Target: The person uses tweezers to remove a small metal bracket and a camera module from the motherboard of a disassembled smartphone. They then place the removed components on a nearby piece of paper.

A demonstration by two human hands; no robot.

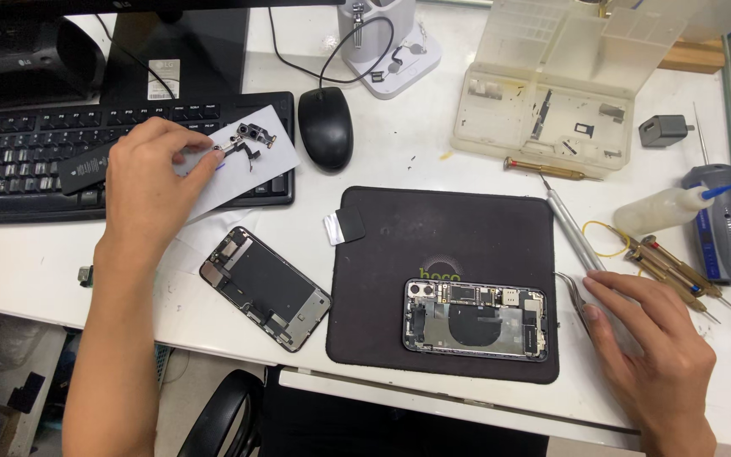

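My left hand (152, 176) reaches over the black keyboard (19, 161) and pinches a small flex-cable part (232, 146) lying on a white sheet of paper (251, 165); a camera module (253, 132) lies just beyond it. My right hand (649, 338) rests on the white table at the lower right, its fingers on metal tweezers (575, 296). An opened phone body (475, 319) with bare circuit boards lies on a black work mat (458, 237). A separated phone screen panel (265, 288) lies face down left of the mat.
A black mouse (326, 127) sits beside the keyboard. A clear plastic parts box (552, 101), several screwdrivers (674, 271), a glue bottle (662, 207), a grey charger cube (663, 129) and a grey tool (725, 228) stand at the right. A chair (222, 415) shows below the table edge.
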